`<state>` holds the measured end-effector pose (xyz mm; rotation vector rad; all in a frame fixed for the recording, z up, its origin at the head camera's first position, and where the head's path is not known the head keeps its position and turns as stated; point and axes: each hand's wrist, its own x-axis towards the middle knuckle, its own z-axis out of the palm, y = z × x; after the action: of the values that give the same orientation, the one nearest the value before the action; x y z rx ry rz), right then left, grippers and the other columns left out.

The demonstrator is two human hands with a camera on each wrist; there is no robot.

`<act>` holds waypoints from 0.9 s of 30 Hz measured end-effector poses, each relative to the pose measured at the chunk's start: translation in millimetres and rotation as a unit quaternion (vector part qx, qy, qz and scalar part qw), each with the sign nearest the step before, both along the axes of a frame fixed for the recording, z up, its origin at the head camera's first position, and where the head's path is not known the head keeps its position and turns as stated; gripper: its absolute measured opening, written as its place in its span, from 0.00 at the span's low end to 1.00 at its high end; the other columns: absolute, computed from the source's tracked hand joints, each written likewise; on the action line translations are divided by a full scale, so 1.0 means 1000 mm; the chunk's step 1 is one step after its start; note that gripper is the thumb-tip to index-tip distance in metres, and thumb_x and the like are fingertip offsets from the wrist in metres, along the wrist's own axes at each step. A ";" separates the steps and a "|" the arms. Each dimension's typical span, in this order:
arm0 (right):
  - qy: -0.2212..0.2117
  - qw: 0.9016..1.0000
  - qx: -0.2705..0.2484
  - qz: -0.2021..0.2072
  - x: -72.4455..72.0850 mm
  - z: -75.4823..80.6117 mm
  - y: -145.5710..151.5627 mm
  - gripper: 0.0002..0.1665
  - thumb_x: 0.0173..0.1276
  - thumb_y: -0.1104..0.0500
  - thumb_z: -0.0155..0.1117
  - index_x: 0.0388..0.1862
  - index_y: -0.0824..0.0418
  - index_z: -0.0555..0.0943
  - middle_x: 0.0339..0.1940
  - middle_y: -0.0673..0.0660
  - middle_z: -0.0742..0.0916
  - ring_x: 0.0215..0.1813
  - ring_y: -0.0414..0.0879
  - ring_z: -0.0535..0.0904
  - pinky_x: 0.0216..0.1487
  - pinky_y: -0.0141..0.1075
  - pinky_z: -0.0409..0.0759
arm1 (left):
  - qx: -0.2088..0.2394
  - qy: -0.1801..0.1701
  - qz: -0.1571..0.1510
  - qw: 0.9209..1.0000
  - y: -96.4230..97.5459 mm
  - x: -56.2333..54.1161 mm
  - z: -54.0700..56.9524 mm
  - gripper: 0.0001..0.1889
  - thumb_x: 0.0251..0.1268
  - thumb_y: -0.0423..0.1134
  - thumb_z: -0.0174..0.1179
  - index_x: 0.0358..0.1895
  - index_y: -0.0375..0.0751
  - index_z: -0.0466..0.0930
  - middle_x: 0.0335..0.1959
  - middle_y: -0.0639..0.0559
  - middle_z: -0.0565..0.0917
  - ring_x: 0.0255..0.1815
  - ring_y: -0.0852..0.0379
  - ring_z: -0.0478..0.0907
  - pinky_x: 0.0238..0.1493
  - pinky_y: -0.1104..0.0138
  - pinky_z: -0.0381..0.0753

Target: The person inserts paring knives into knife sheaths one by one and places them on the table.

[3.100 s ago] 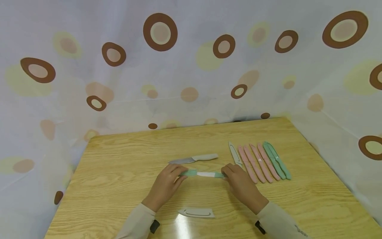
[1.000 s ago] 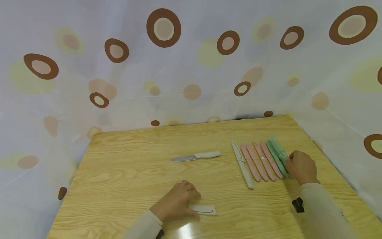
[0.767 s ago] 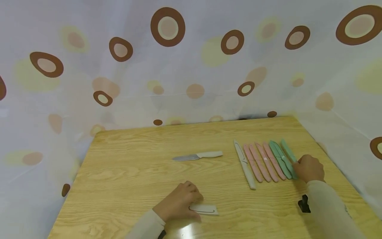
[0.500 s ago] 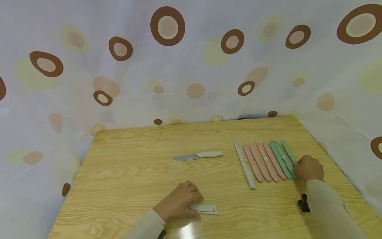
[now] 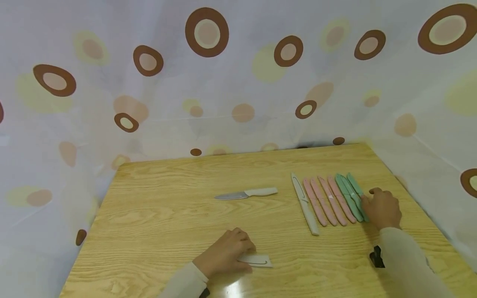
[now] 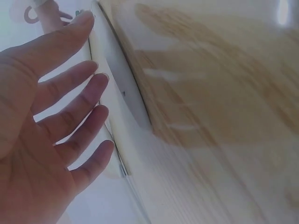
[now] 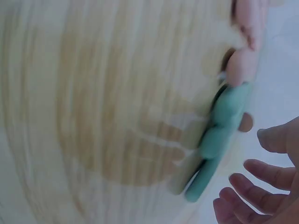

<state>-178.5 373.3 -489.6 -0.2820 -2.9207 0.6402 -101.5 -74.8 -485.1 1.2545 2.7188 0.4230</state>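
Note:
My left hand (image 5: 225, 251) hovers over a white blade sheath (image 5: 258, 260) near the front of the table. Its fingers are loosely bent, and in the left wrist view they stay apart from the sheath (image 6: 122, 79). Farther back lies a bare knife (image 5: 262, 192) with a white handle, blade pointing left. On the right, my right hand (image 5: 381, 208) is beside the outermost green sheathed knife (image 5: 354, 183), at the end of the row. The right wrist view shows that hand's fingers (image 7: 268, 175) spread and off the green knives (image 7: 226, 109).
Left of the green knives, several pink sheathed knives (image 5: 327, 198) lie side by side. A white sheathed knife (image 5: 305, 205) begins the row. Everything rests on a wood-grain table (image 5: 160, 207), with a patterned curtain (image 5: 164, 99) behind it and on both sides.
Both hands held a green knife and its sheath earlier; the right hand set it at the row's right end, slid it left against the others and released it. The left hand moved to the white sheath.

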 end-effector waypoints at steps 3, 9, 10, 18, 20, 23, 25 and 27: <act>0.005 1.000 -0.002 0.018 0.003 0.006 -0.016 0.30 0.74 0.52 0.51 0.57 0.79 0.70 0.49 0.84 0.73 0.44 0.79 0.71 0.26 0.59 0.76 | -0.015 0.015 0.004 1.000 0.003 0.001 0.002 0.24 0.48 0.56 0.69 0.47 0.49 0.83 0.44 0.59 0.81 0.49 0.62 0.73 0.56 0.65 0.75; 0.033 0.996 -0.003 0.086 0.018 0.018 -0.053 0.27 0.72 0.54 0.54 0.58 0.77 0.71 0.49 0.80 0.77 0.44 0.74 0.76 0.32 0.57 0.80 | -0.043 0.029 0.015 0.999 0.010 0.003 0.001 0.16 0.47 0.54 0.71 0.37 0.50 0.84 0.33 0.63 0.78 0.34 0.67 0.69 0.39 0.75 0.73; 0.037 0.995 -0.005 0.095 0.020 0.018 -0.058 0.28 0.73 0.54 0.55 0.59 0.77 0.70 0.50 0.79 0.77 0.45 0.74 0.75 0.35 0.58 0.79 | -0.045 0.027 0.015 0.999 0.011 0.003 0.001 0.15 0.48 0.53 0.72 0.36 0.50 0.84 0.31 0.64 0.78 0.33 0.68 0.69 0.39 0.76 0.72; 0.082 0.985 0.001 0.153 0.037 0.016 -0.093 0.25 0.71 0.59 0.57 0.60 0.74 0.71 0.49 0.76 0.79 0.47 0.69 0.76 0.42 0.60 0.76 | -0.081 0.078 -0.018 0.993 0.014 0.002 -0.002 0.10 0.53 0.51 0.70 0.34 0.52 0.85 0.27 0.65 0.76 0.27 0.68 0.64 0.32 0.78 0.68; 0.084 0.983 -0.002 0.165 0.039 0.014 -0.098 0.25 0.69 0.60 0.60 0.59 0.74 0.72 0.48 0.75 0.79 0.45 0.67 0.77 0.41 0.59 0.77 | -0.088 0.096 -0.029 0.991 0.015 0.002 -0.001 0.09 0.54 0.50 0.69 0.34 0.52 0.85 0.27 0.64 0.75 0.27 0.68 0.62 0.31 0.78 0.67; 0.096 0.978 0.004 0.185 0.038 0.010 -0.102 0.23 0.67 0.62 0.62 0.57 0.75 0.73 0.44 0.72 0.82 0.43 0.64 0.79 0.41 0.56 0.78 | -0.090 0.100 -0.038 0.990 0.014 0.002 0.000 0.10 0.56 0.51 0.68 0.34 0.52 0.85 0.27 0.64 0.76 0.28 0.68 0.64 0.32 0.78 0.68; 0.100 0.975 0.010 0.198 0.038 0.007 -0.105 0.21 0.67 0.63 0.63 0.55 0.75 0.75 0.40 0.70 0.83 0.39 0.61 0.80 0.40 0.54 0.79 | -0.087 0.093 -0.039 0.991 0.012 0.001 0.001 0.10 0.57 0.51 0.67 0.35 0.51 0.84 0.29 0.64 0.77 0.29 0.68 0.66 0.34 0.78 0.70; 0.101 0.973 0.010 0.205 0.040 0.006 -0.107 0.21 0.67 0.63 0.62 0.54 0.75 0.75 0.39 0.67 0.84 0.37 0.58 0.80 0.39 0.52 0.79 | -0.080 0.082 -0.036 0.993 0.011 -0.001 0.003 0.10 0.59 0.51 0.66 0.37 0.51 0.84 0.31 0.64 0.79 0.31 0.68 0.69 0.36 0.77 0.72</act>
<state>-138.6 266.4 -483.9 0.3795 -2.7987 0.6436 -102.3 -64.3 -482.3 1.3952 2.7630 0.0950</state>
